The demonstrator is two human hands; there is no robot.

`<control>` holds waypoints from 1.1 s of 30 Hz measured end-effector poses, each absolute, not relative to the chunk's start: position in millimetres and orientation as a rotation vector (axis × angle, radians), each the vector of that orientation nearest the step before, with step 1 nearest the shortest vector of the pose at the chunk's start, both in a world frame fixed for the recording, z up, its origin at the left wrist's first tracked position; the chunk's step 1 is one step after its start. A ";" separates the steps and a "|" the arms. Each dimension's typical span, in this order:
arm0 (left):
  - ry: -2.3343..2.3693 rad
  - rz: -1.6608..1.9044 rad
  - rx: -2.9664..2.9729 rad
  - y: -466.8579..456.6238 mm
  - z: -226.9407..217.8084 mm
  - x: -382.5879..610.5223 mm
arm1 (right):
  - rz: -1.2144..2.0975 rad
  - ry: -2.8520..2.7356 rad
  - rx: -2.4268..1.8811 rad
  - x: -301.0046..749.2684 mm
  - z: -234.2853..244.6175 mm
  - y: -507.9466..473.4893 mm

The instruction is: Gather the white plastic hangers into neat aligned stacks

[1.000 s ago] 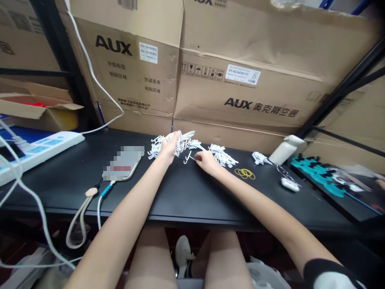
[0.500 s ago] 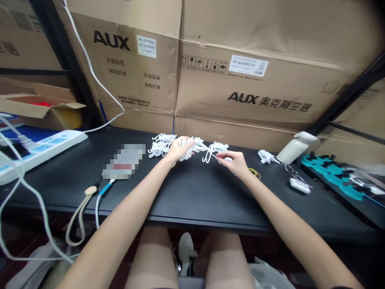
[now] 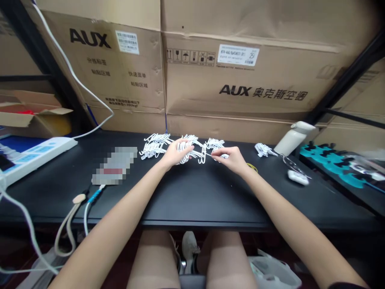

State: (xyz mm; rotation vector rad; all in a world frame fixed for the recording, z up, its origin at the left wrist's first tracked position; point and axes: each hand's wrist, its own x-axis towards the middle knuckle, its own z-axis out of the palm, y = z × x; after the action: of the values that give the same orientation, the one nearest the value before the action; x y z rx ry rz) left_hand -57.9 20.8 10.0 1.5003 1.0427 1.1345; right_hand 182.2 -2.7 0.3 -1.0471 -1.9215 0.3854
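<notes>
Small white plastic hooks lie in bundles at the back of a black table [image 3: 186,196]. My left hand [image 3: 174,153] is closed round one bundle of white hooks [image 3: 185,147], held just above the table. To its left rests another pile of hooks [image 3: 152,145]. My right hand [image 3: 230,159] pinches a single white hook [image 3: 203,153] and holds it next to the left hand's bundle. Behind the right hand's fingers lies one more cluster of hooks [image 3: 215,143].
Big AUX cardboard boxes [image 3: 240,76] wall off the table's back. A blurred flat item [image 3: 116,165] and a white power strip [image 3: 28,154] lie left, cables hang off the front edge. Right: small hook bundle [image 3: 263,149], white bottle [image 3: 293,137], yellow rubber bands [image 3: 252,167], teal parts [image 3: 337,164].
My right hand lifted a single hook from the table and brought it leftward toward the bundle in my left hand. The camera view shifted slightly right.
</notes>
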 end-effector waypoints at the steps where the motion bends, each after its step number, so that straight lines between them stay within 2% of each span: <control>1: 1.036 1.122 1.512 20.8 9.5 -57.9 | 0.373 -1.940 -1.033 181.2 -0.2 -3.3; 14: 1.152 1.141 1.822 15.1 6.8 -49.5 | 0.320 -1.987 -0.959 162.0 -0.6 -14.5; 17: 1.150 1.115 1.770 14.3 7.0 -48.5 | 0.420 -1.924 -0.966 160.7 -2.7 -14.1; 25: 1.020 1.084 1.532 13.1 7.2 -44.0 | 1.040 -1.436 -0.971 157.0 -8.5 -5.0; 28: 1.021 1.079 1.579 12.1 7.0 -43.7 | 1.091 -1.403 -0.956 154.5 -8.1 -6.5; 33: 1.054 1.071 1.757 11.2 4.4 -42.8 | 0.989 -1.575 -0.940 148.7 -9.7 -13.0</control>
State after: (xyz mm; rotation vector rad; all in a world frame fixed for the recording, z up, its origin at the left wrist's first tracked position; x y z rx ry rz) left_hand -42.8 11.2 4.4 1.7570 1.0538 1.0710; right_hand 148.7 -13.0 -9.7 -0.9404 -1.5745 0.9893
